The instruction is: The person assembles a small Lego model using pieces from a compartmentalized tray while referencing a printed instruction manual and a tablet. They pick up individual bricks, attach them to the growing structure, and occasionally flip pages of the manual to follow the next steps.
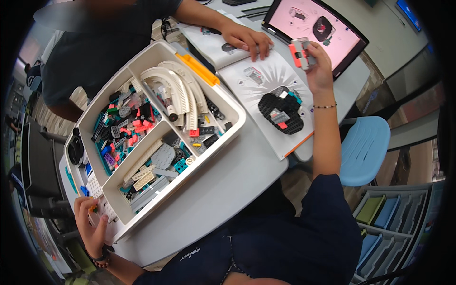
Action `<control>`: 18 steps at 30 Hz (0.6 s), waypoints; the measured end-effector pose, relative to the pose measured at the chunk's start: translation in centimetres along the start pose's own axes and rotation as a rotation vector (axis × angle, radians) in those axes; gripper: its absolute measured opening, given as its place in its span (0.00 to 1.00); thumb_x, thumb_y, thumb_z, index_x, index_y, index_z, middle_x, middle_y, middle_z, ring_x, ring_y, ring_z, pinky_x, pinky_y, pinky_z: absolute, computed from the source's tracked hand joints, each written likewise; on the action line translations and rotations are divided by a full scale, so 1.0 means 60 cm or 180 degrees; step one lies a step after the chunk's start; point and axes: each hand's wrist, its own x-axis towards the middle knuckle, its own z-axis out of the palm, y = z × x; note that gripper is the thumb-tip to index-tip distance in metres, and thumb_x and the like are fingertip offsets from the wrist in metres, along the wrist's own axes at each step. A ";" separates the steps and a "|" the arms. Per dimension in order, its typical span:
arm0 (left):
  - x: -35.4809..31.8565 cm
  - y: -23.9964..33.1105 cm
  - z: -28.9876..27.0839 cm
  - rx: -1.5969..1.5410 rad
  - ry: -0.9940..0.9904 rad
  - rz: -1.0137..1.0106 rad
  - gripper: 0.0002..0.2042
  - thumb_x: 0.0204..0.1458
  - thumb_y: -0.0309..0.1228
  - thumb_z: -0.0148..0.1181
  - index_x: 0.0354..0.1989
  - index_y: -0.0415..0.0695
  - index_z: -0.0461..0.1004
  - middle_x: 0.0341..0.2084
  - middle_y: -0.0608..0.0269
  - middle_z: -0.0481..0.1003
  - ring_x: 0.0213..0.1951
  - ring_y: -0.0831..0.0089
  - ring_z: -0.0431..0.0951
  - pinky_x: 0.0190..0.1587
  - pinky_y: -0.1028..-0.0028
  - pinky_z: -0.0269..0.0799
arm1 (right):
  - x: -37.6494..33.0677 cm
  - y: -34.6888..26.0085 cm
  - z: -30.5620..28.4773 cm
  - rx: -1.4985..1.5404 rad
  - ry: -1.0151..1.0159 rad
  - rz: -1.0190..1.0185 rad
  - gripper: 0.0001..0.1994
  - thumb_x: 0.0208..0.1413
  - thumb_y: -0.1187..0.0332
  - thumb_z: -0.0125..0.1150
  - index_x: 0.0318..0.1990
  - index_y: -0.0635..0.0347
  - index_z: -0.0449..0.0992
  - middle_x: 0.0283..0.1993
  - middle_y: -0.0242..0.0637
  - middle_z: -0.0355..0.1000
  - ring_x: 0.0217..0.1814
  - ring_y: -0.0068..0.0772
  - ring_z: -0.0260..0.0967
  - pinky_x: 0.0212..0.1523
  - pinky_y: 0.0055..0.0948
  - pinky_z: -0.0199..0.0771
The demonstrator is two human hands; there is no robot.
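Note:
My right hand (pixel 318 69) is raised over the booklet's far right side, in front of the laptop. It is closed on a small brick assembly (pixel 299 53), coral and light grey with a dark opening. My left hand (pixel 90 221) is at the near left corner of a white sorting tray (pixel 178 194), thumb and fingers apart. Beside its fingertips are white studded bricks (pixel 108 208) and a tiny orange-and-green bit too small to name. The tray's compartments hold coral, teal, black and grey bricks, cream curved rack pieces (pixel 183 85) and grey plates (pixel 164 156).
An open instruction booklet (pixel 294 137) lies right of the tray, with another person's hand (pixel 247 40) on its far page. Behind it stands a laptop (pixel 349 40) showing a brick model. A blue chair (pixel 365 152) and a drawer rack (pixel 384 213) are at the right.

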 end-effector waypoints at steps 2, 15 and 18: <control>0.001 0.005 0.005 0.0112 0.0113 -0.0018 0.17 0.38 0.26 0.59 0.40 0.37 0.69 0.40 0.53 0.65 0.45 0.60 0.67 0.52 0.68 0.61 | 0.004 0.003 -0.011 0.0056 0.0023 0.0087 0.12 0.57 0.66 0.53 0.44 0.63 0.72 0.39 0.33 0.74 0.37 0.21 0.72 0.37 0.20 0.73; 0.013 -0.043 0.017 0.0711 0.0359 -0.0196 0.13 0.45 0.18 0.60 0.41 0.38 0.76 0.43 0.57 0.75 0.55 0.60 0.70 0.65 0.58 0.47 | 0.007 0.007 -0.010 -0.0619 0.0231 0.0241 0.09 0.55 0.67 0.58 0.40 0.62 0.72 0.33 0.30 0.74 0.31 0.16 0.71 0.31 0.17 0.74; 0.012 -0.051 0.022 0.0681 0.0456 -0.0401 0.12 0.43 0.20 0.62 0.39 0.41 0.77 0.41 0.60 0.77 0.58 0.58 0.69 0.67 0.52 0.39 | 0.004 0.008 0.007 -0.1210 0.0145 0.0199 0.09 0.52 0.69 0.62 0.38 0.63 0.73 0.31 0.31 0.74 0.30 0.15 0.70 0.30 0.16 0.70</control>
